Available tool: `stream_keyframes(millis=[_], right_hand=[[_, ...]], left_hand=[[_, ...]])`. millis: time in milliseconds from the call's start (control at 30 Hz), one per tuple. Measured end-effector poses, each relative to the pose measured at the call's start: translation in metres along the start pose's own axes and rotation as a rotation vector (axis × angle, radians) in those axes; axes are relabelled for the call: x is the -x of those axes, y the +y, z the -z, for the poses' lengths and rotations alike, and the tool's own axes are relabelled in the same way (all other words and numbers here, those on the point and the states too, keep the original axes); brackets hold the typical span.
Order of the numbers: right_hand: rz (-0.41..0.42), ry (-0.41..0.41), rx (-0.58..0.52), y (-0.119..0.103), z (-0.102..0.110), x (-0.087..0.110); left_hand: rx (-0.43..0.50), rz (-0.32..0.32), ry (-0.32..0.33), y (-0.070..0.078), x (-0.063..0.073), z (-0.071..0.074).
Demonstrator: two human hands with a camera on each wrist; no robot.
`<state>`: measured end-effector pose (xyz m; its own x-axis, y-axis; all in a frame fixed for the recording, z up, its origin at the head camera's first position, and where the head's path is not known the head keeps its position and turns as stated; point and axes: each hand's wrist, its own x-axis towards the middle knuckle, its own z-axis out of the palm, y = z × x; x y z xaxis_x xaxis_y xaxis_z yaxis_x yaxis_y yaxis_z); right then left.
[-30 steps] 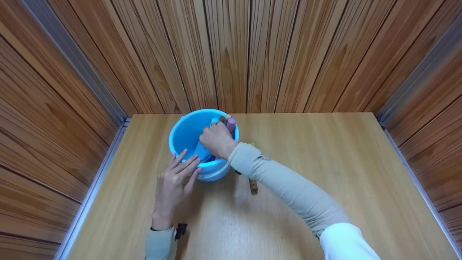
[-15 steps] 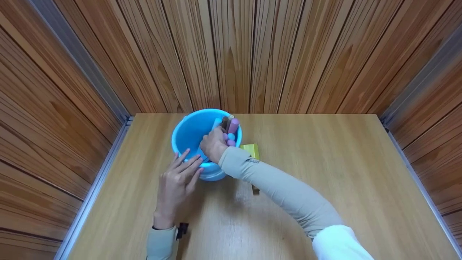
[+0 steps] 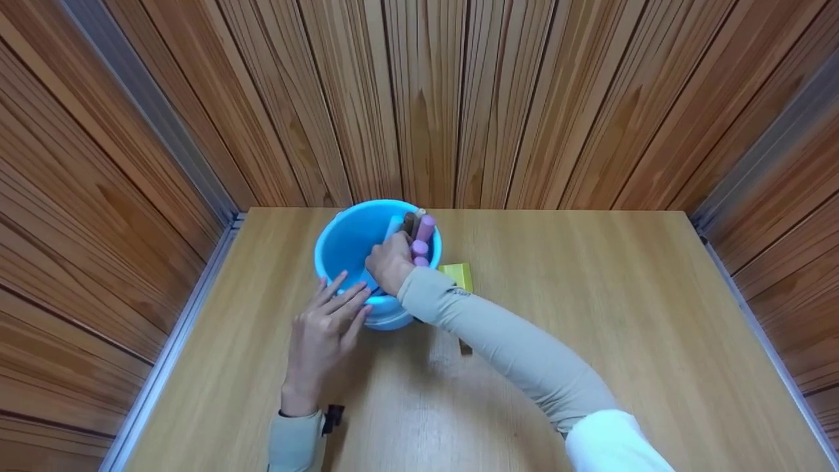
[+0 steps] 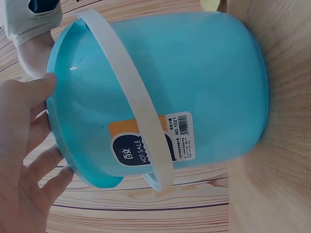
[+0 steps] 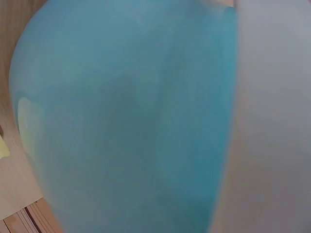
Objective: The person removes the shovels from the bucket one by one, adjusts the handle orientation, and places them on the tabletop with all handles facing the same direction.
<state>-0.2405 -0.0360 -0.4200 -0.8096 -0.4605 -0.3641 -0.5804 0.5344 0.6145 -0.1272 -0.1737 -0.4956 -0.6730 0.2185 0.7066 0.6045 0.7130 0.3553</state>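
A light blue bucket (image 3: pixel 354 229) stands at the back left of the table. My left hand (image 3: pixel 321 334) holds its near-left rim, fingers spread over the edge and thumb on the outside, as the left wrist view shows. My right hand (image 3: pixel 391 262) reaches down inside the bucket, its fingertips hidden, so I cannot tell what it holds. Close beside it, several sticks stand against the right wall: a purple cylinder (image 3: pixel 425 227), a dark brown one (image 3: pixel 409 223) and a light blue one (image 3: pixel 394 226). In the right wrist view the bucket's outer wall (image 5: pixel 121 116) fills most of the picture.
A yellow block (image 3: pixel 459 275) lies right of the bucket, partly under my right sleeve. A brown wooden piece (image 3: pixel 465 347) shows below that forearm. The bucket's white handle (image 4: pixel 131 92) hangs on its near side. Wood-panelled walls (image 3: pixel 419 105) enclose the table.
My right hand has shifted slightly toward me within the bucket, uncovering more purple cylinder ends. More of the yellow block shows past the sleeve. My left hand stays on the rim.
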Motion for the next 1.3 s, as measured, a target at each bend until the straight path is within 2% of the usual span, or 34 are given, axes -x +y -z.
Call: stream_keyframes(millis=[267, 600, 867, 1300], right_hand=[[-0.052, 0.051, 0.013, 0.007, 0.006, 0.007], [-0.1, 0.027, -0.039, 0.019, 0.017, 0.02], [-0.149, 0.044, -0.053, 0.034, 0.026, 0.032], [-0.157, 0.15, -0.182, 0.062, 0.029, 0.057]], left_hand=[[0.0, 0.021, -0.004, 0.003, -0.001, 0.0], [-0.011, 0.038, -0.023, 0.002, -0.001, 0.001], [-0.01, 0.053, -0.031, 0.004, -0.002, 0.002], [-0.008, 0.041, -0.017, 0.001, 0.0, 0.0]])
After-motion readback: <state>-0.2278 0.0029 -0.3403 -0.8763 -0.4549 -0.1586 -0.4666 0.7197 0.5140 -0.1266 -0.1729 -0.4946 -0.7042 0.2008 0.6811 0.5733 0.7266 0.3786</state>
